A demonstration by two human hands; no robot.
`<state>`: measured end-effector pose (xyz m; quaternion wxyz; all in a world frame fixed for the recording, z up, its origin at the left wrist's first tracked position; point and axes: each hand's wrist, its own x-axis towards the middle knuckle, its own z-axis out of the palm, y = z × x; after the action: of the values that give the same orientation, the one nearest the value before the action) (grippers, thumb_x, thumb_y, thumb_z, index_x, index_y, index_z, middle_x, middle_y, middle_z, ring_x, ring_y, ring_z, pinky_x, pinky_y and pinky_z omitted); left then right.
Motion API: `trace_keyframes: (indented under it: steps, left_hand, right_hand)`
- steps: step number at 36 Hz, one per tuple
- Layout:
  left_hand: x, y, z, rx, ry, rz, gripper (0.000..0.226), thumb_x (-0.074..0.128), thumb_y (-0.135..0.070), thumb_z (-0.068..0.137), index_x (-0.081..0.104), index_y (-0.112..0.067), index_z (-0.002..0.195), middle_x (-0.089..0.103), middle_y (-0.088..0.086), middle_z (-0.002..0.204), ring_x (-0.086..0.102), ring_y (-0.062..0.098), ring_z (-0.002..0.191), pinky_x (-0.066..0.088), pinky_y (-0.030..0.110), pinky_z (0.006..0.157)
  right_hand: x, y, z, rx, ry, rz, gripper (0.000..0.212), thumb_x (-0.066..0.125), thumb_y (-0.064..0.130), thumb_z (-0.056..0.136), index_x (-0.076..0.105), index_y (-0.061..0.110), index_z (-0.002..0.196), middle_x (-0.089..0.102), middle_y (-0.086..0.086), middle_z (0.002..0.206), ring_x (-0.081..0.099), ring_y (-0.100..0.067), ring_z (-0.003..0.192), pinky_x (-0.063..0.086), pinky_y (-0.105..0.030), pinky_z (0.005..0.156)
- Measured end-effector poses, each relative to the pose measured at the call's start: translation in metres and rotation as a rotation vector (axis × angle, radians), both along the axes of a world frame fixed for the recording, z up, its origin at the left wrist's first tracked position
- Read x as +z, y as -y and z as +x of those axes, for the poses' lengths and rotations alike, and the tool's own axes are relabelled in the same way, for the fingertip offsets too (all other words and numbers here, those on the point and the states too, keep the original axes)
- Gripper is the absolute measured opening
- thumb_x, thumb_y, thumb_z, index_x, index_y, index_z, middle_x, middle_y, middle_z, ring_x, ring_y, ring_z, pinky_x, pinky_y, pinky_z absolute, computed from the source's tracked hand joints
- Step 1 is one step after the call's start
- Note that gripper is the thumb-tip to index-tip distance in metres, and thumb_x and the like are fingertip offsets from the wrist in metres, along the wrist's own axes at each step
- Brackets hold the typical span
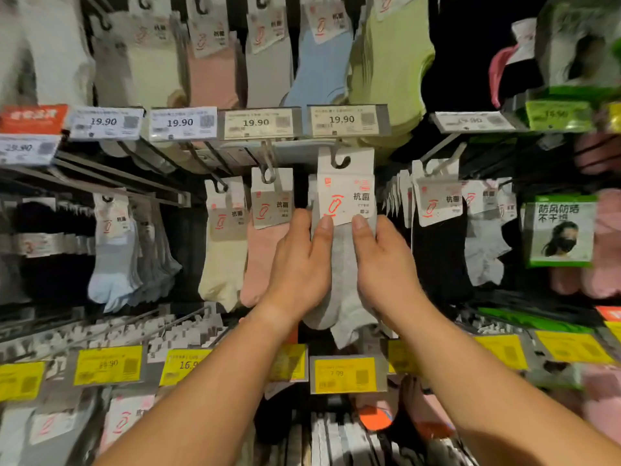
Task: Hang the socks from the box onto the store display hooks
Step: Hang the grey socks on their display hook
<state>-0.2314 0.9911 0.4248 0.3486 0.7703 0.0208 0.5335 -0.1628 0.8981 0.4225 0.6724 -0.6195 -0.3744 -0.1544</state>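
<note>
I hold the grey socks [339, 264] between both hands: my left hand [299, 260] and right hand [386, 264] each pinch a side just under the card header [346, 190]. Its hole sits above my grip, on the display hook [337, 159]. I should push it level, straight back, then let the pair hang clear of the pink socks [260, 260] beside my left grip.

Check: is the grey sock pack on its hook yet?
On: the grey sock pack's card hole sits over the hook; both hands hold it.
</note>
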Motion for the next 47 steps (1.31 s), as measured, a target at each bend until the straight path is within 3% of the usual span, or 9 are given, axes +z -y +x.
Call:
trace_keyframes:
  steps: [3,8,13,25,31,39,41,44,47]
  left_hand:
    - [0.009,0.002,0.006,0.006,0.066,0.002,0.031,0.042,-0.035,0.107,0.052,-0.006,0.109,0.063,-0.010,0.095,0.056,0.005,0.084,0.042,0.025,0.071]
    - [0.023,0.001,0.014,-0.001,0.072,-0.087,0.020,0.042,-0.035,0.107,0.052,-0.019,0.101,0.062,-0.012,0.098,0.057,0.002,0.091,0.040,0.003,0.067]
    - [0.027,0.000,0.018,-0.054,0.035,-0.222,0.022,0.045,-0.036,0.106,0.051,-0.023,0.089,0.064,-0.002,0.102,0.060,0.017,0.101,0.045,0.033,0.080]
    - [0.033,-0.016,0.038,0.045,-0.162,-0.275,0.031,0.039,-0.037,0.107,0.055,-0.012,0.115,0.062,0.006,0.117,0.055,0.022,0.103,0.038,0.031,0.083]
    - [0.015,-0.028,0.058,0.245,-0.489,-0.141,0.044,0.033,-0.043,0.108,0.046,-0.006,0.128,0.060,0.019,0.130,0.059,0.037,0.117,0.041,0.035,0.083]
    - [0.035,-0.047,0.054,0.084,-0.467,-0.258,0.056,0.044,-0.050,0.103,0.046,-0.010,0.142,0.056,0.010,0.138,0.056,0.025,0.116,0.040,0.026,0.083]
    - [0.045,-0.048,0.059,-0.054,-0.407,-0.425,0.055,0.040,-0.054,0.104,0.049,-0.015,0.142,0.060,0.001,0.131,0.054,0.024,0.127,0.035,0.024,0.088]
    - [0.052,-0.045,0.068,-0.260,-0.350,-0.600,0.044,0.032,-0.053,0.107,0.067,-0.027,0.108,0.069,-0.009,0.093,0.063,0.007,0.092,0.038,0.022,0.067]
    - [0.052,-0.046,0.080,-0.355,-0.285,-0.735,0.057,0.036,-0.061,0.103,0.074,-0.020,0.090,0.077,0.005,0.077,0.069,0.017,0.070,0.046,0.029,0.065]
  right_hand:
    - [0.014,0.003,0.004,-0.034,0.064,-0.028,0.025,0.044,0.039,0.103,0.058,0.018,0.105,0.063,0.015,0.094,0.058,0.010,0.080,0.044,-0.007,0.066]
    - [0.037,0.002,0.008,-0.018,0.033,-0.095,0.032,0.043,0.045,0.102,0.060,0.020,0.114,0.067,0.005,0.111,0.064,-0.012,0.100,0.053,-0.039,0.092]
    - [0.042,0.004,0.007,0.017,-0.064,-0.140,0.034,0.043,0.045,0.102,0.062,0.018,0.110,0.068,0.000,0.107,0.066,-0.020,0.098,0.053,-0.046,0.092]
    - [0.043,-0.024,0.041,0.002,-0.133,-0.256,0.043,0.039,0.045,0.104,0.062,0.012,0.118,0.068,-0.008,0.108,0.064,-0.024,0.095,0.053,-0.039,0.084]
    - [0.016,-0.053,0.063,-0.208,-0.115,-0.419,0.052,0.033,0.052,0.103,0.055,0.010,0.124,0.063,-0.013,0.120,0.060,-0.029,0.102,0.052,-0.040,0.086]
    - [0.018,-0.029,0.080,-0.490,0.117,-0.542,0.070,0.020,0.064,0.098,0.062,0.010,0.108,0.065,-0.015,0.107,0.061,-0.034,0.100,0.049,-0.041,0.085]
    - [0.034,-0.029,0.092,-0.415,-0.031,-0.398,0.063,0.025,0.058,0.101,0.057,0.008,0.122,0.060,-0.018,0.123,0.056,-0.036,0.113,0.042,-0.037,0.087]
    - [0.051,-0.049,0.117,-0.007,-0.538,-0.162,0.070,0.036,0.063,0.096,0.041,0.014,0.146,0.048,-0.014,0.145,0.047,-0.035,0.129,0.037,-0.045,0.109]
    - [0.047,-0.070,0.136,0.241,-0.741,-0.145,0.079,0.038,0.079,0.082,0.054,0.024,0.137,0.061,-0.013,0.133,0.059,-0.037,0.117,0.044,-0.052,0.104]
